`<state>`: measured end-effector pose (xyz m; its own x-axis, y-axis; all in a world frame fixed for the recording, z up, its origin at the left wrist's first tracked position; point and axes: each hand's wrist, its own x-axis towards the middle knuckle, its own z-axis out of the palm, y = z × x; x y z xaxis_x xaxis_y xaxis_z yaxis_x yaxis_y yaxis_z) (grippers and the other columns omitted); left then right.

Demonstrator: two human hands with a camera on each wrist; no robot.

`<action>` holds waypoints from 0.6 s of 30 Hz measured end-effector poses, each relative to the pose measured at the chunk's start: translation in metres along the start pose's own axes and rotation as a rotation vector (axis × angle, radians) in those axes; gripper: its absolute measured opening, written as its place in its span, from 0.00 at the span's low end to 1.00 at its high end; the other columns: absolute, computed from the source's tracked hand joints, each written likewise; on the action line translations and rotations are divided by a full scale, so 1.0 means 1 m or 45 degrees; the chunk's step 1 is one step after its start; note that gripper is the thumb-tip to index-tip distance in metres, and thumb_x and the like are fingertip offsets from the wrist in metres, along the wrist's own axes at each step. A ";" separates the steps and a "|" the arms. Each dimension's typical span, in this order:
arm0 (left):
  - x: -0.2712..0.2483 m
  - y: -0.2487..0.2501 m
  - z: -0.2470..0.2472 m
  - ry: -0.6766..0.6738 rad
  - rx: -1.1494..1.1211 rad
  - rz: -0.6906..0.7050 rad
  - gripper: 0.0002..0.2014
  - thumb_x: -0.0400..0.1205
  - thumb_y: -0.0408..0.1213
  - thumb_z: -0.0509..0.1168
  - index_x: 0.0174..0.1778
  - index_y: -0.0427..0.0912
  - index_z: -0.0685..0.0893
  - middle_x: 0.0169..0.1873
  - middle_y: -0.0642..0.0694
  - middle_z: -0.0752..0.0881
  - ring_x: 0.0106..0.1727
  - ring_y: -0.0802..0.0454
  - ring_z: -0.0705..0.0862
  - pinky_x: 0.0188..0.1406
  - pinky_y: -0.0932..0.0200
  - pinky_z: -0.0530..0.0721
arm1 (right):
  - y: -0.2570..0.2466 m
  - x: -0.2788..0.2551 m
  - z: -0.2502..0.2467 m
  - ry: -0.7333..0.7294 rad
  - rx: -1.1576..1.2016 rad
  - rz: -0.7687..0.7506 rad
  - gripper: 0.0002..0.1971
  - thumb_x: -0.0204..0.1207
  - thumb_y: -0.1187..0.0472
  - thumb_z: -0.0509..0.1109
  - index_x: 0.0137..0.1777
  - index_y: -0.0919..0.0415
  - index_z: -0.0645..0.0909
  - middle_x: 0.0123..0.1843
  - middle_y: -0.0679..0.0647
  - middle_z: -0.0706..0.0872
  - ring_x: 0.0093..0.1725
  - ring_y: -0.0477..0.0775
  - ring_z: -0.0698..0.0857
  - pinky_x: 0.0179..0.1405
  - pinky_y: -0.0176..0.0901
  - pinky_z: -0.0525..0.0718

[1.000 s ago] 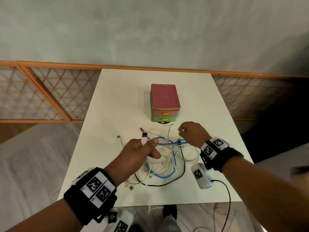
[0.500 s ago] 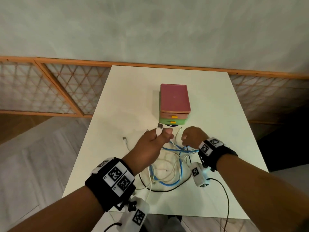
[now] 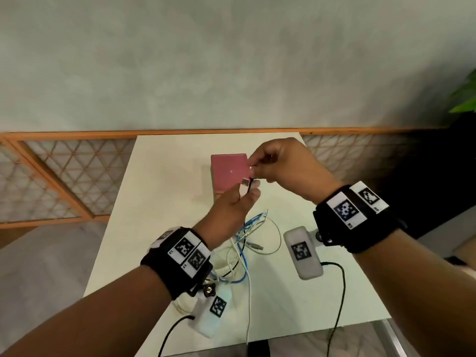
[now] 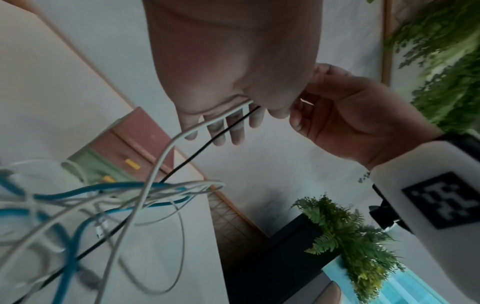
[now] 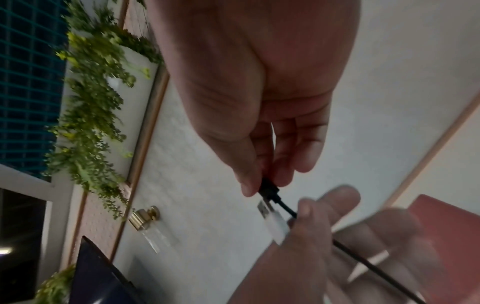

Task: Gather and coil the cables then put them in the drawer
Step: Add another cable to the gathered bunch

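My left hand [image 3: 247,188] is raised in front of the small drawer box [image 3: 228,171] and grips a white USB plug [image 3: 244,182] [image 5: 272,218] with a black cable [image 5: 363,264] beside it. My right hand [image 3: 253,170] [image 4: 337,115] pinches the black plug [image 5: 269,189] between thumb and finger, right above the left thumb. The white cable [image 4: 161,156] and the black cable [image 4: 202,148] hang from the left palm into a tangle of blue, white and black cables [image 3: 244,243] on the white table [image 3: 167,181]. The box's two drawers [image 4: 122,162] are closed.
A wooden lattice screen [image 3: 64,176] runs behind and left of the table, below a grey wall. Green plants [image 3: 466,96] stand at the right. The table's near edge [image 3: 231,343] lies just below my forearms.
Both hands rose off the table. The left carried the white plug up in front of the box. The right lifted a black plug to meet it, pulling cable strands up from the tangle.
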<state>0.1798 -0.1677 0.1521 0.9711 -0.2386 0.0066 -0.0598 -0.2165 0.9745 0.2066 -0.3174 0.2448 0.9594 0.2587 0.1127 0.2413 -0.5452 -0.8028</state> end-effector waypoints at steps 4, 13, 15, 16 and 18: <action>0.001 0.024 -0.006 0.060 -0.063 0.076 0.17 0.86 0.48 0.61 0.53 0.38 0.87 0.52 0.40 0.91 0.53 0.50 0.90 0.57 0.60 0.83 | -0.010 -0.016 0.003 0.271 0.326 0.037 0.02 0.73 0.64 0.75 0.40 0.60 0.86 0.34 0.48 0.90 0.35 0.49 0.87 0.33 0.39 0.85; -0.044 0.029 -0.020 0.129 -0.321 -0.079 0.15 0.90 0.39 0.57 0.48 0.37 0.87 0.41 0.36 0.93 0.47 0.44 0.91 0.59 0.44 0.88 | 0.042 -0.067 0.103 -0.175 1.603 1.219 0.23 0.83 0.50 0.63 0.57 0.73 0.80 0.49 0.68 0.88 0.46 0.64 0.89 0.49 0.55 0.87; -0.064 0.034 -0.024 0.076 -0.384 -0.153 0.17 0.90 0.40 0.57 0.43 0.37 0.87 0.36 0.30 0.91 0.43 0.38 0.90 0.52 0.41 0.89 | 0.048 -0.058 0.109 -0.193 1.683 1.198 0.23 0.84 0.52 0.61 0.45 0.74 0.85 0.35 0.65 0.89 0.38 0.61 0.90 0.53 0.52 0.85; -0.075 0.037 -0.029 0.042 -0.443 -0.188 0.18 0.89 0.40 0.57 0.40 0.37 0.87 0.32 0.31 0.90 0.40 0.36 0.89 0.49 0.40 0.89 | 0.052 -0.053 0.110 -0.210 1.726 1.177 0.25 0.85 0.54 0.58 0.39 0.74 0.85 0.30 0.65 0.87 0.34 0.61 0.89 0.55 0.51 0.83; -0.097 0.039 -0.043 -0.052 -0.512 -0.279 0.20 0.90 0.40 0.56 0.37 0.36 0.85 0.24 0.35 0.84 0.30 0.37 0.87 0.41 0.45 0.88 | 0.066 -0.045 0.104 -0.197 1.727 1.146 0.20 0.82 0.57 0.61 0.46 0.77 0.83 0.37 0.67 0.87 0.38 0.64 0.88 0.52 0.52 0.84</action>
<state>0.0929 -0.1120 0.1994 0.9406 -0.2668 -0.2101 0.2479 0.1167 0.9617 0.1642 -0.2826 0.1257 0.6685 0.3817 -0.6383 -0.7332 0.4823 -0.4794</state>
